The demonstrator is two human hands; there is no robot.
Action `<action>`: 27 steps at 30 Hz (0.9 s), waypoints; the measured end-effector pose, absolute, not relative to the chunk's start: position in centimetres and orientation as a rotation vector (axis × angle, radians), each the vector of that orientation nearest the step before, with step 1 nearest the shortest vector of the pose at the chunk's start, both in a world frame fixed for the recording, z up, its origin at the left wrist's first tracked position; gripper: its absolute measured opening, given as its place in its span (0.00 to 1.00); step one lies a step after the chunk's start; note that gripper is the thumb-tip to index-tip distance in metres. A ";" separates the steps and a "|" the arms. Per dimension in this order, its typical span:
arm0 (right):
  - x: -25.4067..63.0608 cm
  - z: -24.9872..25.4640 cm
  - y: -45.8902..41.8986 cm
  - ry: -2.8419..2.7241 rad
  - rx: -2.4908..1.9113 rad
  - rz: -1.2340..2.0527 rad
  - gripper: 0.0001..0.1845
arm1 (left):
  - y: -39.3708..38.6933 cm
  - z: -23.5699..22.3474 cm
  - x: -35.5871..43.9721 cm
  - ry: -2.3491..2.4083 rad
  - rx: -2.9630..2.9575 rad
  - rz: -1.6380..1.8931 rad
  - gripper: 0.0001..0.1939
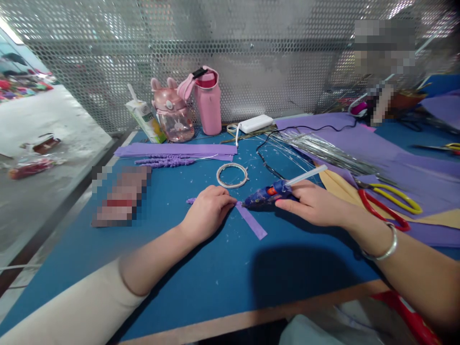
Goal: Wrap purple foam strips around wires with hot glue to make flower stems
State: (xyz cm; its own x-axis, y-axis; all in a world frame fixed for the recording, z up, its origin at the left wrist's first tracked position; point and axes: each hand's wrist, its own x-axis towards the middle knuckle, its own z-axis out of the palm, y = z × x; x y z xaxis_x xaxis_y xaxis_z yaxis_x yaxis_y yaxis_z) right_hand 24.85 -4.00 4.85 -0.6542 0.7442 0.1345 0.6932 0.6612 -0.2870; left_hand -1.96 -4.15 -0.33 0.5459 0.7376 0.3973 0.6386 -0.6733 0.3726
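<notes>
My left hand [208, 207] is closed in a pinch on the upper end of a purple paper strip [252, 223] that lies on the blue table [201, 268]. My right hand [312, 203] grips a blue glue gun [271, 192] with a white glue stick in its back. The gun's nozzle touches the strip just right of my left fingers. A small purple piece [190, 201] pokes out to the left of my left hand.
A tape ring [232, 175], purple lavender-like stems [165, 162], stacked purple paper [172, 149], silver wires [323, 148], red-and-yellow scissors [388, 201], pink bottles [208, 103], a drink carton [145, 120] and a white power bank [256, 123] lie behind. A person sits at the far right.
</notes>
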 end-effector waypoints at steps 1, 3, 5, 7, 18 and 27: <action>25.0 5.0 -4.0 -2.655 -1.156 0.300 0.21 | -4.1 -0.3 -2.0 1.166 2.597 0.795 0.10; 25.5 5.4 -4.0 -2.680 -1.134 0.323 0.22 | -4.1 -0.4 -2.0 1.162 2.596 0.793 0.10; 26.1 5.9 -3.7 -2.680 -1.113 0.376 0.23 | -4.1 -0.3 -2.1 1.161 2.594 0.791 0.11; 26.6 6.2 -3.4 -2.642 -1.097 0.454 0.22 | -4.2 -0.2 -2.1 1.168 2.595 0.774 0.11; 27.1 4.9 -2.3 -2.076 -1.270 0.786 0.19 | -4.3 0.2 -2.1 1.498 2.583 0.599 0.21; 25.3 2.8 0.1 -2.214 -1.270 0.193 0.25 | -4.2 0.6 -2.0 1.271 2.644 0.585 0.12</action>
State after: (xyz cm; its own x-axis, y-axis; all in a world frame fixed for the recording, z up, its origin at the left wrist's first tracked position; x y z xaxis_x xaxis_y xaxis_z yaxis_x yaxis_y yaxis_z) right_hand 25.30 0.11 2.83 -0.3837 0.8293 0.4063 0.7464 0.5375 -0.3923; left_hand -1.98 -4.24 0.60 0.5646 0.7763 0.2805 0.7177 -0.6295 0.2976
